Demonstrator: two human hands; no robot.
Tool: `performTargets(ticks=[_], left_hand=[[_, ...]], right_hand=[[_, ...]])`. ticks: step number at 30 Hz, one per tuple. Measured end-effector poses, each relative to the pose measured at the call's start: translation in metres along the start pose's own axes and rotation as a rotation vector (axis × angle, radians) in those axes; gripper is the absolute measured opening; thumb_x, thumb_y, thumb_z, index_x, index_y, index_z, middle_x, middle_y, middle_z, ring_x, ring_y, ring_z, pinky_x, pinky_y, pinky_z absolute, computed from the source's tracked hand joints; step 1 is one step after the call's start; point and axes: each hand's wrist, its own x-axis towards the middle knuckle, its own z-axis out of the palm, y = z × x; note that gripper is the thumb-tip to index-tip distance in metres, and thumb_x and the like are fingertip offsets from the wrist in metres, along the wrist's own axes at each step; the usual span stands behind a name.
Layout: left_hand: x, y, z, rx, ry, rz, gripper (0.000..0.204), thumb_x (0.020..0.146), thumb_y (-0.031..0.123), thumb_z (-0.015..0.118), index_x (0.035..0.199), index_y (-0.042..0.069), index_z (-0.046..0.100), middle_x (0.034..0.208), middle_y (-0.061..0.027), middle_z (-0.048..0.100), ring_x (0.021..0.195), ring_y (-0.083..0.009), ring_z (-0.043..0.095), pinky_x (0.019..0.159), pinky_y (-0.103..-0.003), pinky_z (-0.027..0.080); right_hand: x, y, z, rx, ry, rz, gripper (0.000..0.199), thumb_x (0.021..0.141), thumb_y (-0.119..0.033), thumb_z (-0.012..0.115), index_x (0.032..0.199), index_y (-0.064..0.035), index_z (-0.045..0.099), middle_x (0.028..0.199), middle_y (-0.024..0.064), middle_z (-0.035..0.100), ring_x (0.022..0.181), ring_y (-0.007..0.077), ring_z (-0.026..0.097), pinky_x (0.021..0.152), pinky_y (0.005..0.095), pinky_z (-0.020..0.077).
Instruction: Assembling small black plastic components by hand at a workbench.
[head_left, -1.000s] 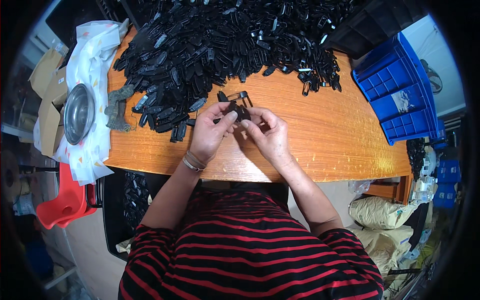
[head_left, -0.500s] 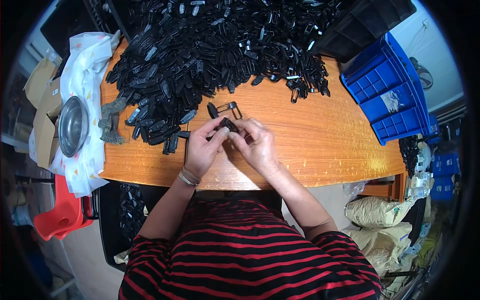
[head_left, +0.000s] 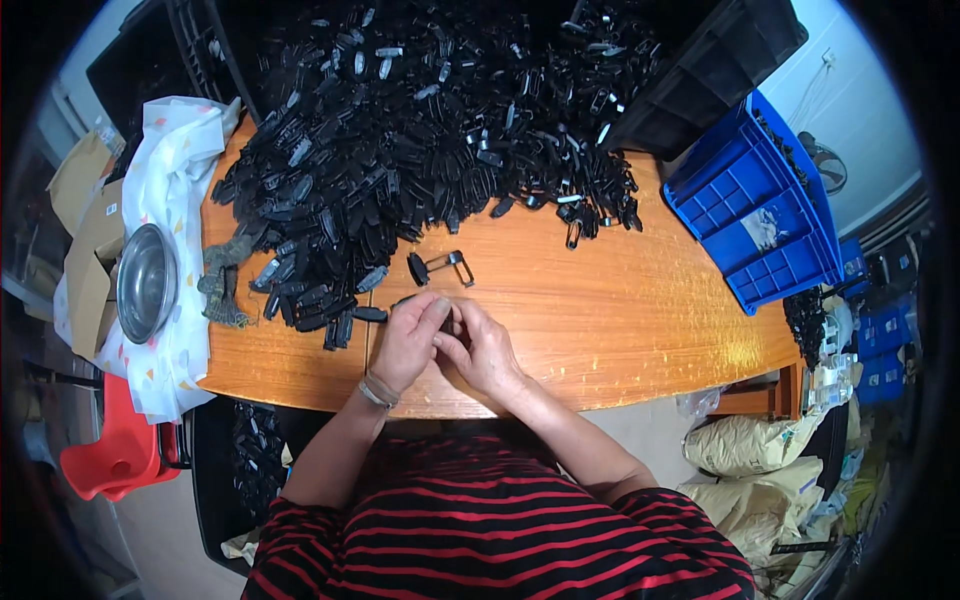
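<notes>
My left hand (head_left: pixel 406 348) and my right hand (head_left: pixel 484 352) meet over the near part of the wooden table (head_left: pixel 610 320), fingers bent and thumbs pressed inward. Between them they grip a small dark piece (head_left: pixel 448 320); most of it is covered by the fingers, so its kind does not show. Just beyond the hands lies a black part with an open rectangular frame (head_left: pixel 446 268). Close to my left fingers is another black piece (head_left: pixel 370 314), at the edge of a big pile of black plastic parts (head_left: pixel 400 150).
A blue crate (head_left: pixel 750 215) tilts at the right, beside a black crate (head_left: pixel 705 75). On the left, a metal bowl (head_left: pixel 147 283) rests on white patterned sheeting (head_left: pixel 185 150), near a grey-green rag (head_left: pixel 225 285). A red chair (head_left: pixel 120 455) and paper sacks (head_left: pixel 750 443) flank the table.
My hands have drawn closer together and nearer to me, and the dark piece is now more covered. The whole view has shifted, with the table appearing lower.
</notes>
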Motion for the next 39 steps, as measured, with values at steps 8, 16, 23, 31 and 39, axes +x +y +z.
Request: performTargets(ticks=[8,16,23,31,39], left_hand=[[0.006,0.003,-0.005,-0.099,0.078,-0.094,0.037,0.102,0.036,0.042,0.09,0.007,0.062,0.072,0.0015,0.062,0.051,-0.0009,0.044,0.044,-0.015,0.031],[0.009,0.002,-0.017,-0.136,0.181,-0.015,0.042,0.101,0.036,0.045,0.071,0.008,0.053,0.066,-0.0053,0.059,0.053,-0.0057,0.049,0.047,-0.019,0.036],[0.0,-0.005,-0.021,0.056,0.026,0.021,0.029,0.096,0.017,0.05,0.069,0.005,0.053,0.07,-0.0051,0.06,0.057,-0.0063,0.05,0.053,-0.02,0.038],[0.002,0.003,-0.018,0.088,0.011,0.014,0.029,0.095,0.013,0.049,0.069,0.002,0.053,0.071,-0.0061,0.059,0.06,-0.0077,0.051,0.056,-0.022,0.04],[0.0,0.004,-0.019,0.083,0.0,-0.004,0.028,0.096,0.012,0.049,0.069,0.003,0.054,0.072,-0.0058,0.06,0.06,-0.0073,0.052,0.056,-0.021,0.041]], right_hand=[[0.018,-0.006,-0.016,0.109,-0.207,0.142,0.031,0.079,-0.019,0.075,0.097,0.0003,0.059,0.08,0.0129,0.062,0.071,0.025,0.062,0.063,0.036,0.0492],[0.102,0.059,-0.111,-0.181,0.305,-0.075,0.022,0.084,-0.018,0.069,0.095,0.0008,0.065,0.089,0.0122,0.063,0.081,0.0202,0.061,0.071,0.034,0.0502],[0.217,0.082,-0.178,-0.683,0.659,-0.323,0.037,0.078,-0.008,0.07,0.112,-0.0058,0.057,0.116,0.0157,0.052,0.11,0.0351,0.05,0.092,0.0416,0.0441],[0.313,0.083,-0.196,-0.898,0.66,-0.032,0.059,0.081,-0.047,0.066,0.129,-0.0154,0.054,0.123,0.0171,0.05,0.113,0.0377,0.05,0.089,0.0491,0.0476],[0.287,0.092,-0.162,-0.759,0.549,0.013,0.049,0.082,-0.048,0.06,0.113,-0.0107,0.064,0.109,0.0237,0.06,0.096,0.0408,0.062,0.082,0.0467,0.0516]])
